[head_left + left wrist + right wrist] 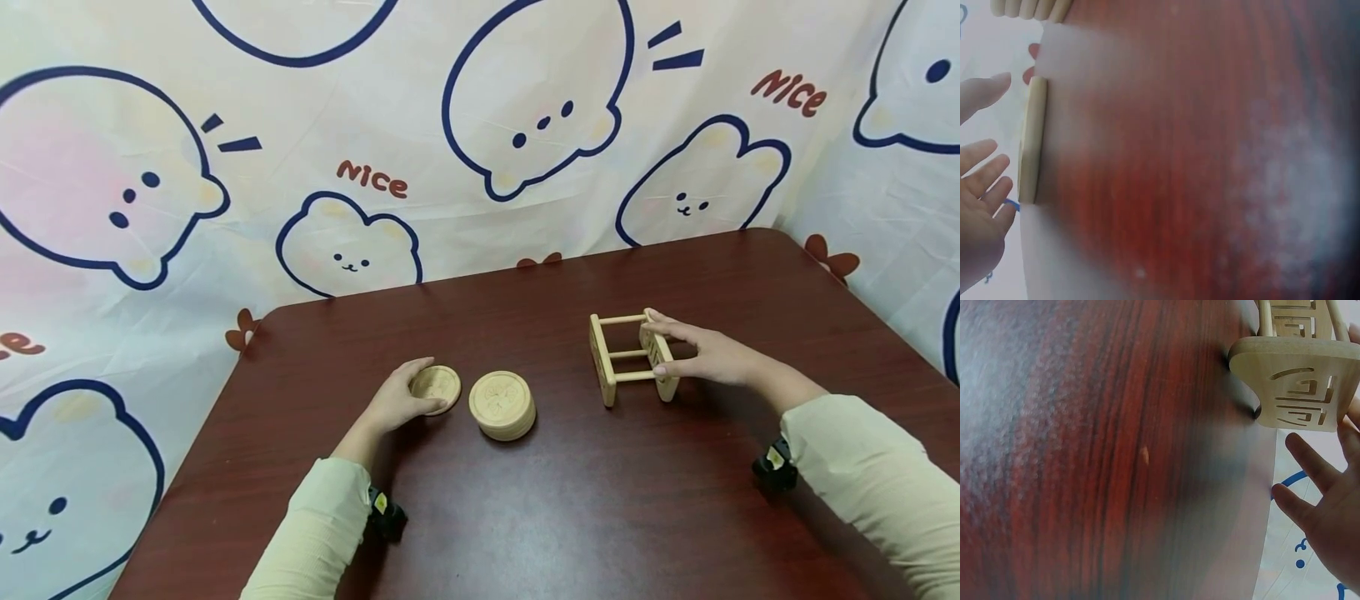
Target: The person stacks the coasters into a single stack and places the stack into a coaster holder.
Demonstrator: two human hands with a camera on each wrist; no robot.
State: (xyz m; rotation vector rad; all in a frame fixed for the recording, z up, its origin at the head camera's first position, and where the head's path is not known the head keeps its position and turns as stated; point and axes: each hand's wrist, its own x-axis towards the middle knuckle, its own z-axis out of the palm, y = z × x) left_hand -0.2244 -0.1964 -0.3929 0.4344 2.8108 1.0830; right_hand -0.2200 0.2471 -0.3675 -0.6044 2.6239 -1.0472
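A round wooden coaster (441,385) lies on the table at the left, with my left hand (401,396) spread around its left side. In the left wrist view the coaster shows edge-on (1034,140), beside the loosely extended fingers (988,178). Right of it stands a stack of several matching coasters (502,406), the top one carved with a pattern. My right hand (697,354) holds the right side panel of a wooden coaster rack (602,358), index finger at the far end and thumb at the near end. Cut-out fretwork marks that panel (1300,387).
The dark reddish-brown table (570,500) reaches back to a white curtain (480,225) printed with cartoon bears. Black wrist cameras sit under the left (387,517) and right (776,467) cuffs.
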